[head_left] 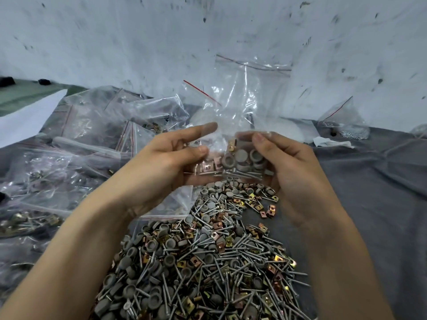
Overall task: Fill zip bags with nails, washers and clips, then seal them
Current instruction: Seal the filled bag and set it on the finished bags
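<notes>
A clear zip bag (240,105) with a red seal strip stands upright between my hands, its top standing up loose. Its bottom holds grey washers, nails and copper-coloured clips (235,162). My left hand (168,162) holds the bag's lower left part, thumb in front and fingers behind. My right hand (286,167) grips the lower right part, fingers curled over the plastic. Below both hands a big loose heap of nails, washers and clips (203,257) lies on the grey cloth.
Several filled zip bags (57,172) are piled on the left. Another bag with nails (344,123) sits at the back right against the stained white wall (161,42). Grey cloth (374,192) covers the right side. A white sheet (25,116) lies far left.
</notes>
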`<state>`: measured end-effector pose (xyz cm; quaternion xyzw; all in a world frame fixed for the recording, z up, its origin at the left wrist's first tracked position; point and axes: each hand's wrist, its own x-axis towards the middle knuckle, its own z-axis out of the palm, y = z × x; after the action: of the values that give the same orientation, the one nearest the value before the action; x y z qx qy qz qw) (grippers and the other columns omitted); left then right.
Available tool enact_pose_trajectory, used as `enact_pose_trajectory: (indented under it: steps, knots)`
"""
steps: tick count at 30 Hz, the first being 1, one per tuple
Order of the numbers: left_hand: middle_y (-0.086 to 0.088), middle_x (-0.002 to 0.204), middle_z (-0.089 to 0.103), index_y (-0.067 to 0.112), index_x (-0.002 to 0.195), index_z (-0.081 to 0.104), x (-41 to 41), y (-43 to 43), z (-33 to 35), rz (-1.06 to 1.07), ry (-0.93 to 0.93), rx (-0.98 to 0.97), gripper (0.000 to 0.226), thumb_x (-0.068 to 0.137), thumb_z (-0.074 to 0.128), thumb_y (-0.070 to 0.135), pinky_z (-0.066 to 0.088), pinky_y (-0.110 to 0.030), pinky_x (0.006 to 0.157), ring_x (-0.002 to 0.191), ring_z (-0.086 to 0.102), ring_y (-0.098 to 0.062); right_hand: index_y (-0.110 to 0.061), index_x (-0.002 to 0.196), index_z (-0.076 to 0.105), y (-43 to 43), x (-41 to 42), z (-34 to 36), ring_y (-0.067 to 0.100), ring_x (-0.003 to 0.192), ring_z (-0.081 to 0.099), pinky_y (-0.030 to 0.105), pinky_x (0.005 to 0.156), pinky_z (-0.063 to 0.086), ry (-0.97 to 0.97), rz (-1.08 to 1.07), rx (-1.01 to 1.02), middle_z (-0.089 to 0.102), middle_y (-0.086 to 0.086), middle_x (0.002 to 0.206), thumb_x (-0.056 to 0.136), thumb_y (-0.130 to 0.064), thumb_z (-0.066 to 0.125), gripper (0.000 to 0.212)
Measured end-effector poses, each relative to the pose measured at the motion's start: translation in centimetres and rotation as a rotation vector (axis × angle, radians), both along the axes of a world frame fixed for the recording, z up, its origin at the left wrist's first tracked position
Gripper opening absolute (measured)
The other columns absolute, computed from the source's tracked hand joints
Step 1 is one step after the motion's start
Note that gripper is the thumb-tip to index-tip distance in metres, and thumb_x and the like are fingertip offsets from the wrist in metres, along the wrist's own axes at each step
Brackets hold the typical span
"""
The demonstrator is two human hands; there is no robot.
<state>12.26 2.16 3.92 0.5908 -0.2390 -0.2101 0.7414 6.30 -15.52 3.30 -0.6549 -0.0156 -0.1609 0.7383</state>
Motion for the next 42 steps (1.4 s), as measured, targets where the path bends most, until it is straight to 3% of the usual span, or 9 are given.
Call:
enact_pose_trajectory:
  steps: [10,14,17,21,25,28,31,38,42]
  knots:
    - [-0.013,0.092,0.075,0.014,0.125,0.057,-0.4,0.1,0.3,-0.010,-0.018,0.018,0.051,0.074,0.060,0.011,0.059,-0.026,0.070,0.085,0.073,-0.016,-0.014,0.085,0.072,0.2,-0.1,0.1,0.018,0.065,0.071,0.025,0.049,0.055,-0.002,-0.016,-0.006,0.074,0.006,0.075,0.076,-0.010,0.066,0.012]
    - [-0.010,0.097,0.075,0.020,0.131,0.052,-0.6,0.3,0.3,-0.024,-0.138,0.122,0.068,0.067,0.070,0.012,0.057,-0.022,0.078,0.094,0.072,-0.019,-0.019,0.080,0.074,0.5,-0.1,0.1,0.016,0.069,0.071,0.027,0.057,0.057,-0.016,-0.025,-0.063,0.074,0.002,0.075,0.080,-0.002,0.067,0.018]
    - [-0.005,0.096,0.076,0.026,0.122,0.057,-0.8,0.1,0.4,0.011,-0.247,0.177,0.060,0.069,0.070,0.002,0.053,-0.012,0.071,0.088,0.072,-0.012,-0.024,0.081,0.074,0.4,0.0,0.0,0.014,0.075,0.070,0.028,0.066,0.058,-0.024,0.009,-0.111,0.073,-0.002,0.080,0.084,0.004,0.062,0.031]
    - [-0.009,0.095,0.074,0.025,0.116,0.061,-0.9,-0.2,0.5,0.057,-0.317,0.147,0.054,0.072,0.068,-0.005,0.055,-0.018,0.075,0.085,0.071,-0.017,-0.028,0.085,0.074,0.3,-0.1,0.0,0.016,0.082,0.066,0.031,0.073,0.055,-0.019,0.117,-0.079,0.071,-0.003,0.086,0.086,0.010,0.054,0.042]
    - [-0.020,0.100,0.070,0.025,0.119,0.061,-0.8,0.0,0.6,0.087,-0.345,0.124,0.054,0.078,0.066,-0.010,0.056,-0.031,0.087,0.093,0.069,-0.034,-0.019,0.100,0.070,-0.4,-0.4,0.2,0.019,0.085,0.067,0.032,0.073,0.057,0.055,0.214,-0.037,0.072,0.004,0.094,0.075,-0.013,0.064,0.026]
    - [-0.014,0.094,0.071,0.023,0.119,0.060,-0.7,-0.1,0.5,0.100,-0.325,0.100,0.053,0.081,0.062,-0.013,0.057,-0.026,0.083,0.087,0.068,-0.026,-0.017,0.103,0.069,-0.8,-0.8,0.2,0.020,0.084,0.068,0.026,0.068,0.057,0.116,0.268,-0.087,0.068,0.014,0.098,0.062,-0.013,0.070,0.042]
    - [-0.016,0.099,0.071,0.022,0.122,0.058,-0.6,-0.1,0.3,0.086,-0.314,0.108,0.052,0.084,0.058,-0.014,0.057,-0.028,0.085,0.088,0.071,-0.025,-0.020,0.103,0.069,-1.0,-0.9,0.3,0.019,0.090,0.067,0.024,0.077,0.056,0.095,0.263,-0.164,0.072,0.007,0.096,0.054,-0.012,0.074,0.050]
    - [-0.014,0.112,0.070,0.030,0.132,0.052,-0.3,0.4,0.0,-0.029,-0.289,0.118,0.061,0.076,0.070,0.016,0.055,-0.034,0.091,0.105,0.068,-0.027,-0.020,0.094,0.068,-0.4,-0.9,0.6,0.009,0.083,0.068,0.018,0.074,0.053,0.014,0.184,-0.205,0.073,-0.002,0.085,0.058,-0.002,0.075,0.041]
    - [0.002,0.098,0.075,0.027,0.131,0.052,-0.6,0.4,0.3,0.012,-0.383,0.211,0.062,0.074,0.075,0.018,0.052,-0.011,0.075,0.091,0.071,-0.008,-0.017,0.086,0.070,0.2,-0.8,0.7,0.009,0.082,0.067,0.019,0.074,0.054,-0.024,0.181,-0.237,0.072,-0.001,0.082,0.067,0.011,0.072,0.034]
